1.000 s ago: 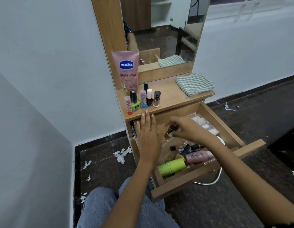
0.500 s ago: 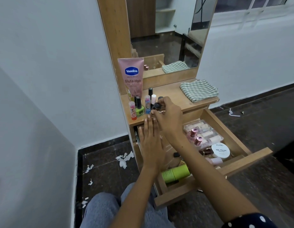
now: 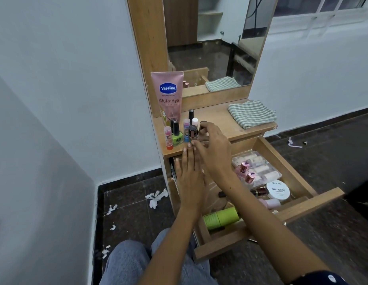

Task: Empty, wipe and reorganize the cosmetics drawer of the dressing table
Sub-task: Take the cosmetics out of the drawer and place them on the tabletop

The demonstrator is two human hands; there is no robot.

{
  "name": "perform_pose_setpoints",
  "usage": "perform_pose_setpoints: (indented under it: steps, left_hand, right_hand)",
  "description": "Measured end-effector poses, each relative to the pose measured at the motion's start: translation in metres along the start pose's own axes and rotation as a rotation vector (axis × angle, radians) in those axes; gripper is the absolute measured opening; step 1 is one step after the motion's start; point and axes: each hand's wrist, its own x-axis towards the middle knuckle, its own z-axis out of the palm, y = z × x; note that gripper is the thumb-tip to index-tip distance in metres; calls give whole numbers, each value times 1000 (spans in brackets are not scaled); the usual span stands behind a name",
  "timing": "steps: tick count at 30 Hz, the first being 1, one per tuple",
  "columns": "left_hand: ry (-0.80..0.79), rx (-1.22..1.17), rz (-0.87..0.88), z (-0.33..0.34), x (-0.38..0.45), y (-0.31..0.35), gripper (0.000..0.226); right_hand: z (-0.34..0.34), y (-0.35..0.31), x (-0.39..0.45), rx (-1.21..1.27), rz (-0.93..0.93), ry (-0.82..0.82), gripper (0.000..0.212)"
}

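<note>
The wooden drawer (image 3: 302,206) of the dressing table stands pulled out. It holds a green tube (image 3: 222,218), a white nail polish remover jar (image 3: 278,190), a clear box of pale items (image 3: 259,163) and two pink-capped bottles (image 3: 243,166). On the tabletop (image 3: 220,118) a Vaseline tube (image 3: 168,95) stands behind a cluster of small bottles (image 3: 177,136). My right hand (image 3: 214,149) is at that cluster, fingers closed round a small dark-capped bottle (image 3: 203,123). My left hand (image 3: 189,173) lies flat over the drawer's left side, holding nothing.
A folded green checked cloth (image 3: 251,114) lies on the right of the tabletop. The mirror (image 3: 216,38) rises behind. White paper scraps (image 3: 156,197) litter the dark floor on the left. A white wall is close on the left; my knee (image 3: 127,262) is below.
My right hand rose from inside the drawer to the tabletop, carrying a small bottle to the cluster. My left hand stayed on the drawer's left side.
</note>
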Motion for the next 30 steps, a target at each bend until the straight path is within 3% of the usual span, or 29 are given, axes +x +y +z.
perform_pose_setpoints:
  steps: [6,10,12,15,18,22,26,30]
  left_hand:
    - [113,-123,44,-11,-6,5,54]
    - [187,-193,245,-18,-9,7,33]
    - [99,-185,403,-14,-8,6,19]
    - [-191,-124,544,-11,-6,10,16]
    - [-421,8,518,-8,-4,25,29]
    - [-501,109,500,1,1,40,26]
    - [-417,42,453,4,3,40,31]
    - [-276,-35,325,-15,6,26,6]
  right_hand:
    - [-41,36,-29,-53,-63,-106,17]
    - [-62,57,-61,-112,16,-160,21]
    - [-65,59,-69,-123,29,-135,24]
    - [-63,59,-70,-104,74,-35,24]
    - [-59,60,-69,-56,181,49,23]
    - [-59,61,-68,-24,221,64,25]
    - [-60,58,-68,-26,197,30,26]
    - [-60,58,-67,18,152,74,23]
